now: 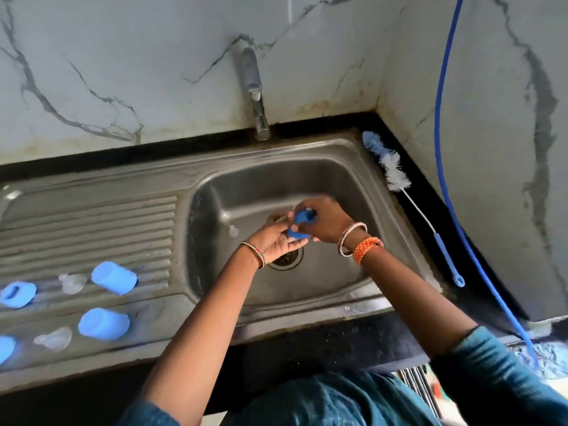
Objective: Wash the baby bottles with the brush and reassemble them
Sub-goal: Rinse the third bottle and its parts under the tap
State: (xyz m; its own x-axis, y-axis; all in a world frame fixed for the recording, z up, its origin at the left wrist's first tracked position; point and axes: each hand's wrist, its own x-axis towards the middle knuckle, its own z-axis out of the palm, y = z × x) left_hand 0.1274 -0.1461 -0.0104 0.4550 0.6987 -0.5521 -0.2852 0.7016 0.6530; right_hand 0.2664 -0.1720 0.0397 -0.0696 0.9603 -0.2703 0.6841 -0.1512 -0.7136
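Nearest: person's teal sleeves, both forearms reaching fwd into sink basin (353, 186). On drainboard (92, 216), left side: two blue caps (114, 278) (104, 323) lying on sides, two clear teats (72, 283) (54, 337), blue ring (17, 294), another blue pc cut off at frame edge. All apart, none assembled, so disassembly looks done for those.

Mid: over drain (285, 256), left hand (276, 241) palm up, fingers curled under a blue bottle part (302, 224); right hand (322, 221) gripping same part from above, fingers wrapped round it. Blurred, can't tell exactly which pc or if twisting. A clear pc maybe beside left fingers, unsure.

Far: bottle brush (396, 176) lies on counter at sink's right rim, not in hand. Tap (256, 96) at back, no water stream visible. Blue hose (442, 149) hangs along right wall.

Progress guess: early to mid; brushing not underway now, reassembly all left.
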